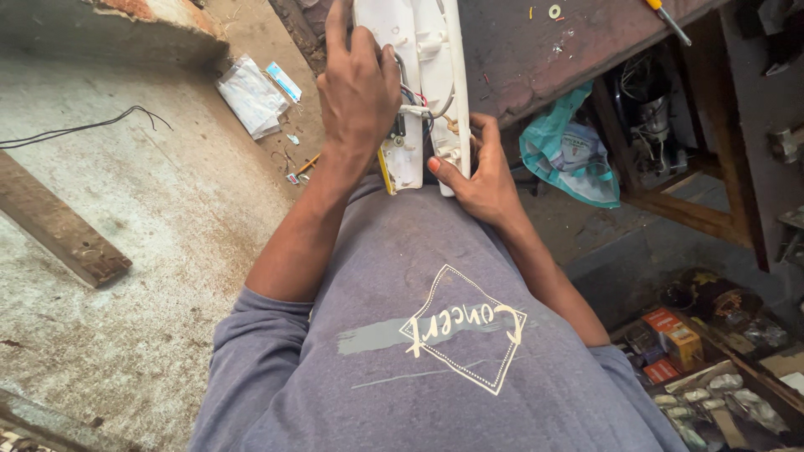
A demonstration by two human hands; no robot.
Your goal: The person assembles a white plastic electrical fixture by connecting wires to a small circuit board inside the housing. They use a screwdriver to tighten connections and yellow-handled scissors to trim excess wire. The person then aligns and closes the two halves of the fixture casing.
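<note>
A long white plastic appliance housing lies open against the edge of a dark brown workbench, with coloured wires showing inside it. My left hand wraps over the housing's left half, fingers on its inner face. My right hand grips the housing's near end from the right, thumb pressed against its white edge. Both forearms reach out from my grey shirt.
A yellow-handled screwdriver and small washers lie on the bench. A teal plastic bag hangs under it. On the concrete floor at the left are a wooden plank, a black cable and a white packet. Orange boxes sit at the lower right.
</note>
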